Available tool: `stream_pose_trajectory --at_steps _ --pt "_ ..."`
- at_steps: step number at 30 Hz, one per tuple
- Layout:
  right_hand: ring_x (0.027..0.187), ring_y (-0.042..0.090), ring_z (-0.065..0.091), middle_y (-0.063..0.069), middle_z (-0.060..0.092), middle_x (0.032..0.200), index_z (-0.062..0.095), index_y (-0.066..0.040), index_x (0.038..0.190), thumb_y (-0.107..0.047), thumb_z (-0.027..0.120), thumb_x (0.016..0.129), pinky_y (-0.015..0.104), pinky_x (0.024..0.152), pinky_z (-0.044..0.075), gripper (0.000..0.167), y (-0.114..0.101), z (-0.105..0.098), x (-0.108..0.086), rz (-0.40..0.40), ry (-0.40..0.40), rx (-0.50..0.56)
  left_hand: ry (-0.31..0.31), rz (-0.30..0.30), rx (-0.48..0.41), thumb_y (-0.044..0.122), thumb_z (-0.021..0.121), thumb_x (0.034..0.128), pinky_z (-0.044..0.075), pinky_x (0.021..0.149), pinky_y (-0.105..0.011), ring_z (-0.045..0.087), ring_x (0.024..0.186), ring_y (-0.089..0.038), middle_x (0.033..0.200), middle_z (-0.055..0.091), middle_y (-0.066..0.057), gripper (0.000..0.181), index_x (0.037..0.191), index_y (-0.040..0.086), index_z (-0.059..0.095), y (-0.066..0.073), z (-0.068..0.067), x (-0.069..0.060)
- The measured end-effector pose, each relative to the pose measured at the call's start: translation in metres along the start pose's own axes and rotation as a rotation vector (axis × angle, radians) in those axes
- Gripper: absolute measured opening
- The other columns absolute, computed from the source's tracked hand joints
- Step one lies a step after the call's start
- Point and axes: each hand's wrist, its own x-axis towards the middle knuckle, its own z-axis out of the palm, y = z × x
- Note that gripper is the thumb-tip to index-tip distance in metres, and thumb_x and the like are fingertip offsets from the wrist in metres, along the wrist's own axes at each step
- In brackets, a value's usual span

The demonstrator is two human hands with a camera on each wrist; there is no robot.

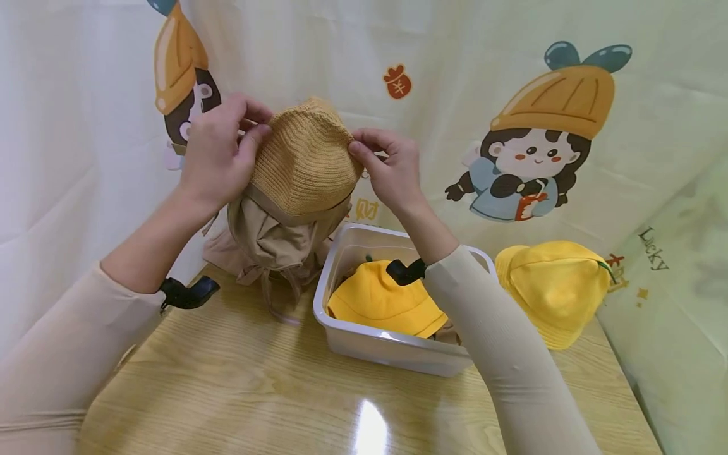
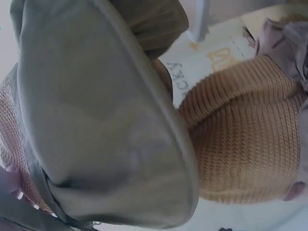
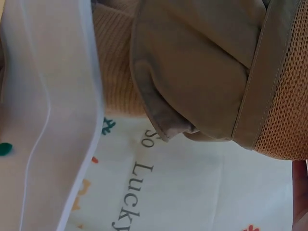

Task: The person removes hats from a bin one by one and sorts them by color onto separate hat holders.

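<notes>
Above the back left of the table, both hands hold up a bucket hat (image 1: 304, 158) with a tan knitted crown and a floppy khaki brim. My left hand (image 1: 218, 148) pinches the left side of the crown between thumb and fingers. Opposite it, the thumb and forefinger of my right hand (image 1: 394, 165) grip the crown's right side. The brim (image 2: 103, 115) hangs down, filling much of the left wrist view. Below and behind it shows another brown knitted hat (image 2: 250, 149), mostly hidden in the head view. In the right wrist view the khaki brim (image 3: 202, 72) droops in folds.
A white plastic bin (image 1: 392, 357) stands right of the held hat, with a yellow hat (image 1: 372, 294) and something brown inside. Another yellow hat (image 1: 560, 291) lies right of the bin. A printed curtain (image 1: 455, 82) hangs behind the wooden table (image 1: 256, 392).
</notes>
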Motion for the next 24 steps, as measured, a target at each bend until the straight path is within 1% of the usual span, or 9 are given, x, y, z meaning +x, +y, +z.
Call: stream_pose_trajectory --at_steps 2,5,6,9,12,17,18,22,24 --pt "0.081 0.015 0.064 0.019 0.073 0.097 0.074 0.008 0.101 -0.002 0.069 0.092 0.021 0.075 0.055 0.014 0.003 0.003 0.002 0.002 -0.004 -0.012 0.010 0.041 0.034 0.005 0.059 0.0987 0.049 0.076 -0.023 0.071 0.094 -0.028 0.101 0.072 -0.013 0.012 0.105 -0.003 0.066 -0.006 0.000 0.001" --pt "0.083 0.015 0.064 0.017 0.074 0.099 0.076 0.004 0.100 -0.005 0.070 0.092 0.022 0.076 0.056 0.014 0.021 0.009 0.007 -0.006 -0.005 -0.034 0.012 0.082 0.063 0.004 0.059 0.0986 0.049 0.077 -0.040 0.069 0.093 -0.029 0.101 0.071 -0.015 0.011 0.104 -0.003 0.066 -0.015 0.001 0.003" --pt "0.083 0.015 0.064 0.014 0.074 0.099 0.076 0.003 0.100 -0.007 0.070 0.092 0.022 0.077 0.056 0.013 0.028 0.011 0.009 -0.006 -0.006 -0.045 0.013 0.088 0.071 0.004 0.059 0.0986 0.049 0.078 -0.042 0.069 0.093 -0.030 0.101 0.071 -0.016 0.011 0.104 -0.003 0.066 -0.018 0.001 0.003" --pt "0.083 0.013 0.066 0.009 0.075 0.098 0.078 -0.002 0.098 -0.010 0.072 0.092 0.023 0.076 0.057 0.012 0.047 0.017 0.015 -0.033 -0.007 -0.064 0.007 0.092 0.087 0.005 0.059 0.0987 0.047 0.077 -0.042 0.068 0.093 -0.029 0.100 0.070 -0.016 0.010 0.103 -0.003 0.065 -0.027 0.002 0.003" --pt "0.083 0.011 0.067 0.007 0.075 0.097 0.078 -0.003 0.097 -0.011 0.072 0.092 0.023 0.076 0.057 0.011 0.052 0.021 0.015 -0.052 -0.017 -0.085 0.001 0.081 0.090 0.004 0.059 0.0990 0.048 0.077 -0.043 0.068 0.093 -0.029 0.100 0.071 -0.016 0.010 0.103 -0.002 0.065 -0.035 0.004 0.003" --pt "0.083 0.011 0.068 0.006 0.075 0.099 0.078 -0.004 0.097 -0.011 0.073 0.091 0.021 0.076 0.056 0.011 0.057 0.029 0.015 -0.030 -0.031 -0.111 -0.004 0.066 0.074 0.003 0.059 0.0983 0.048 0.078 -0.042 0.068 0.093 -0.028 0.101 0.071 -0.014 0.009 0.103 -0.002 0.065 -0.048 0.009 0.002" --pt "0.083 0.011 0.068 0.006 0.076 0.098 0.079 -0.004 0.097 -0.011 0.073 0.091 0.021 0.076 0.055 0.011 0.058 0.030 0.015 -0.020 -0.033 -0.114 -0.003 0.065 0.068 0.002 0.060 0.0978 0.048 0.080 -0.042 0.068 0.093 -0.029 0.102 0.071 -0.014 0.009 0.103 -0.002 0.065 -0.051 0.010 0.001" --pt "0.084 0.012 0.069 0.006 0.076 0.098 0.078 -0.004 0.099 -0.013 0.073 0.091 0.021 0.076 0.056 0.013 0.061 0.037 0.014 0.008 -0.040 -0.123 0.000 0.036 0.061 0.001 0.062 0.0959 0.046 0.080 -0.043 0.070 0.089 -0.030 0.102 0.072 -0.014 0.008 0.102 -0.001 0.066 -0.059 0.012 -0.002" --pt "0.085 0.012 0.069 0.006 0.076 0.098 0.078 -0.004 0.099 -0.013 0.073 0.091 0.021 0.077 0.056 0.013 0.063 0.040 0.013 0.019 -0.045 -0.126 -0.002 0.015 0.062 0.001 0.062 0.0954 0.045 0.079 -0.037 0.070 0.088 -0.029 0.101 0.073 -0.015 0.008 0.102 -0.002 0.067 -0.063 0.013 -0.004"
